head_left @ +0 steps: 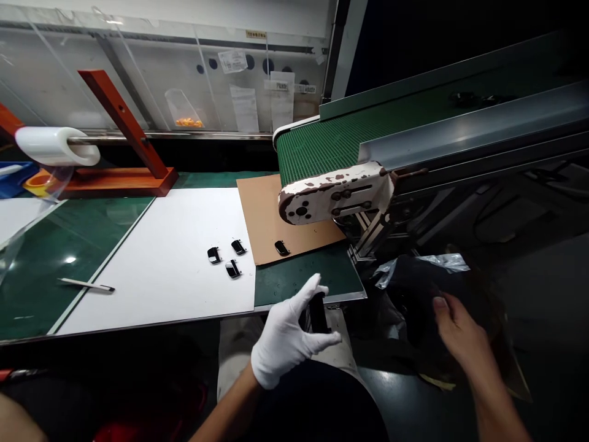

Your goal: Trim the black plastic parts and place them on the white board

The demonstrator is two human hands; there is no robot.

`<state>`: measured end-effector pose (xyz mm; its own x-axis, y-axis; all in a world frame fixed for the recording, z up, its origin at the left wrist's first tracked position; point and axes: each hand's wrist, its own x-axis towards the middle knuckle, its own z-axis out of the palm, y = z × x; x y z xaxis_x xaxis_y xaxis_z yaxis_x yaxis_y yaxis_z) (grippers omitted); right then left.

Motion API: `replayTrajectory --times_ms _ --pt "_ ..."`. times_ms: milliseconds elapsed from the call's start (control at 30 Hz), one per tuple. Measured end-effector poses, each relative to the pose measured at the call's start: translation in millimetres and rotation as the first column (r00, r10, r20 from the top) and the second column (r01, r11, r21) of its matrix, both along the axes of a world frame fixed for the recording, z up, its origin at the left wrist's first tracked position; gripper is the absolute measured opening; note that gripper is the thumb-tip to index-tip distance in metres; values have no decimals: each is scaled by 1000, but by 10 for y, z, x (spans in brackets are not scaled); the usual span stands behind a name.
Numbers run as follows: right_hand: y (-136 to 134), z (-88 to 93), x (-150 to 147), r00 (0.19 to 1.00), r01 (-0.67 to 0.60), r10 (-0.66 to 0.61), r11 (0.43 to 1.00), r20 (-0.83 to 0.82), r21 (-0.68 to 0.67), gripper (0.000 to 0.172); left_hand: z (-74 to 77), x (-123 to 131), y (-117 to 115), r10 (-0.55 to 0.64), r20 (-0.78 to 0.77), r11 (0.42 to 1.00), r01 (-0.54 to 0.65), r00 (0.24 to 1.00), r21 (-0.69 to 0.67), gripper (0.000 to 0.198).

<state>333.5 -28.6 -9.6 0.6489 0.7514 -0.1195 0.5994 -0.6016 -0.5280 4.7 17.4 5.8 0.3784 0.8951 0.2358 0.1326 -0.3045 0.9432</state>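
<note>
My left hand (288, 334) wears a white glove and grips a small glossy black part (318, 312) between thumb and fingers, just off the table's front edge. My bare right hand (460, 334) reaches into a dark bag (414, 288) at the right, below the conveyor; its fingers are curled and partly hidden, so I cannot make out what they hold. Three similar black parts (226, 256) lie on the white sheet (161, 258), and one more black part (281, 248) rests on the brown cardboard (262, 209).
A green conveyor belt (331, 144) with a worn white end plate (331, 193) overhangs the table at right. A pen (86, 283) lies on the green mat at left. A film roll (55, 146) sits on an orange wooden stand (124, 178) at the back left.
</note>
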Motion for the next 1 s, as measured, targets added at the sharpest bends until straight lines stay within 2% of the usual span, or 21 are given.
replayTrajectory --times_ms 67,133,233,367,433,500,567,700,867,1000 --pt "-16 28 -190 987 -123 129 990 -93 68 65 61 27 -51 15 48 1000 -15 999 -4 94" --pt "-39 129 -453 933 -272 299 950 -198 155 56 126 56 -88 8 77 1000 -8 997 0 96" --pt "-43 405 -822 749 -501 586 807 -309 313 42 232 83 -127 -30 137 999 26 990 31 95" --pt "-29 836 -1136 559 -727 796 605 -232 324 42 343 113 -175 -70 215 998 67 974 22 92" --pt "-29 993 -1234 497 -812 859 510 -122 283 56 364 138 -199 -74 254 997 77 964 -4 92" --pt "-22 1084 -1305 462 -869 887 454 -8 197 67 367 166 -220 -66 289 996 78 955 -31 92" --pt "1 1117 -1354 452 -890 889 444 73 109 70 367 189 -238 -41 301 997 60 953 -55 91" --pt "75 1111 -1399 438 -898 892 439 111 15 72 390 204 -258 5 293 997 20 956 -79 92" --pt "121 1110 -1418 426 -904 904 427 39 -19 87 425 167 -254 -29 279 997 49 960 -64 89" --pt "111 1088 -1430 410 -909 909 413 74 -48 95 435 127 -244 -28 230 996 46 973 -72 88"
